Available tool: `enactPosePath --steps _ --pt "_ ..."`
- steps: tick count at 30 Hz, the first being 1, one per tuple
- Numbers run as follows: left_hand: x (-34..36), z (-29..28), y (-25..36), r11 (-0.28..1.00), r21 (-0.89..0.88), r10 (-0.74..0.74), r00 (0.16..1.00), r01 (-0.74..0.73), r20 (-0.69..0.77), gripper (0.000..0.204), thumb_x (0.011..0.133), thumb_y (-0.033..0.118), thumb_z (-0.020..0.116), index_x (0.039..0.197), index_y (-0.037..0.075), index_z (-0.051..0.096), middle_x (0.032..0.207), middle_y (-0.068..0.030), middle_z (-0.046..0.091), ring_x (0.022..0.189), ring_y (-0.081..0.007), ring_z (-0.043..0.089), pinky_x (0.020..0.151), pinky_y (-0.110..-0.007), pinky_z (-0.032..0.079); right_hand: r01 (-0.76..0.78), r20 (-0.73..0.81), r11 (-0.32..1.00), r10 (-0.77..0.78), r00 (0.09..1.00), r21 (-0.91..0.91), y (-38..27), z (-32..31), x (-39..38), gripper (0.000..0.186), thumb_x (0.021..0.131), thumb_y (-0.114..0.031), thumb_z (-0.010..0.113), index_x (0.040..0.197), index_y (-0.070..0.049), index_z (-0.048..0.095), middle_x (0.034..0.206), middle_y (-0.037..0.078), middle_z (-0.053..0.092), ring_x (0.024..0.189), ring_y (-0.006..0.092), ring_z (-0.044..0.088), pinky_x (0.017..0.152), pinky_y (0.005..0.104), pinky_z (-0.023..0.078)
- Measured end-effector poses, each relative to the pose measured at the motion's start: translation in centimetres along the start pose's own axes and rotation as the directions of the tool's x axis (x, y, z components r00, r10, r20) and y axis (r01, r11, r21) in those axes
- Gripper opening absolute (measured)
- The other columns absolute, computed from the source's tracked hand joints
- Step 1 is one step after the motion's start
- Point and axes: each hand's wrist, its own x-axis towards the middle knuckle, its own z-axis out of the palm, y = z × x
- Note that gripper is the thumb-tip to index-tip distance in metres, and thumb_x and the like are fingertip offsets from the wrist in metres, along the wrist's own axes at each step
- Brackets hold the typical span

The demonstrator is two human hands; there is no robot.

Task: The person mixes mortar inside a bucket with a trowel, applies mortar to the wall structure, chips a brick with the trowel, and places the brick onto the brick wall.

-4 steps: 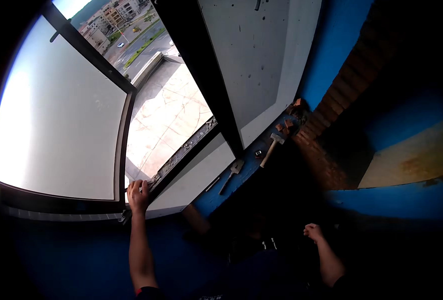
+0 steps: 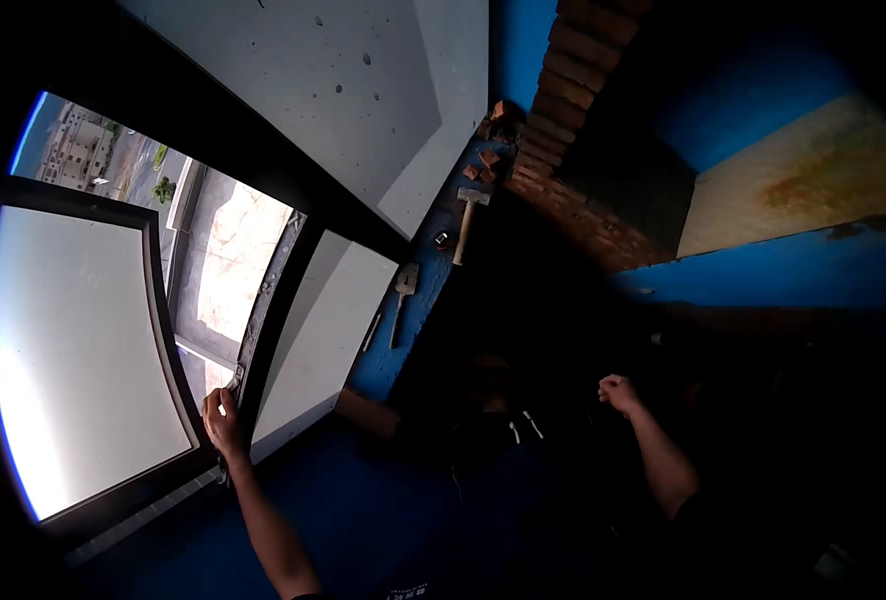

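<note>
My left hand [image 2: 223,425] is at the lower corner of an open window sash [image 2: 158,290] with a dark frame and pale pane. Its fingers are bent around the sash edge, beside a small metal piece [image 2: 238,374] in the gap to the dark fixed frame [image 2: 281,325]. My right hand [image 2: 620,393] hangs in the air on the right, away from everything, its fingers curled in. Whether it holds something small is too dark to tell.
Along the blue ledge lie a trowel [image 2: 405,285], a wooden-handled hammer [image 2: 466,225], a small dark object [image 2: 443,240] and broken brick pieces [image 2: 483,165]. Another person's forearm [image 2: 365,410] reaches toward the sill. Rough brickwork [image 2: 573,190] edges a dark opening.
The view has turned, so the window and ledge sit farther left in the picture. My left hand stays at the sash corner; my right hand remains raised and curled.
</note>
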Motion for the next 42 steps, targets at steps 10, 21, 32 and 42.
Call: enactPosePath --steps 10,21,32,42 --pt "1.8 -5.2 -4.9 0.991 0.128 -0.057 0.993 0.043 0.108 0.048 0.1 0.039 0.044 0.11 -0.004 0.064 0.108 -0.0194 0.064 0.098 -0.0316 0.06 0.088 -0.037 0.045 -0.381 -0.098 0.92 0.39 0.916 0.095 17.6 3.5 -8.8 0.013 0.088 -0.014 0.058 0.087 -0.005 0.066 0.077 0.006 0.066 0.066 0.0161 0.062 0.063 0.0319 0.052" --pt "2.0 -7.3 -10.0 0.504 0.789 0.625 0.779 -0.351 -0.053 0.051 0.087 0.054 0.057 0.111 0.009 0.06 0.095 -0.0065 0.064 0.078 -0.0217 0.064 0.065 -0.037 0.053 -0.166 0.065 0.897 0.21 0.976 -0.41 27.2 0.3 2.1 0.016 0.081 -0.02 0.061 0.083 -0.008 0.072 0.082 0.008 0.071 0.074 0.0212 0.066 0.07 0.0356 0.053" --pt "-27.1 35.6 21.3 0.94 -0.336 0.135 0.961 -0.048 0.24 0.041 0.096 0.033 0.056 0.109 -0.005 0.059 0.102 -0.0221 0.063 0.09 -0.0318 0.061 0.085 -0.039 0.049 -0.156 -0.241 0.967 0.106 0.965 -0.201 42.2 1.7 0.7 0.021 0.074 -0.024 0.063 0.075 -0.004 0.069 0.084 0.015 0.07 0.071 0.0277 0.067 0.065 0.0405 0.052" --pt "-40.0 39.6 43.2 0.839 -0.348 0.36 -0.052 -0.418 0.932 0.033 0.089 0.028 0.064 0.106 0.001 0.065 0.093 -0.0115 0.068 0.085 -0.0202 0.066 0.076 -0.033 0.051 -0.121 -0.333 0.664 0.515 0.79 0.738 47.8 -1.9 -1.3 0.017 0.084 -0.017 0.062 0.088 -0.001 0.066 0.077 0.013 0.066 0.064 0.0231 0.062 0.061 0.0382 0.05"
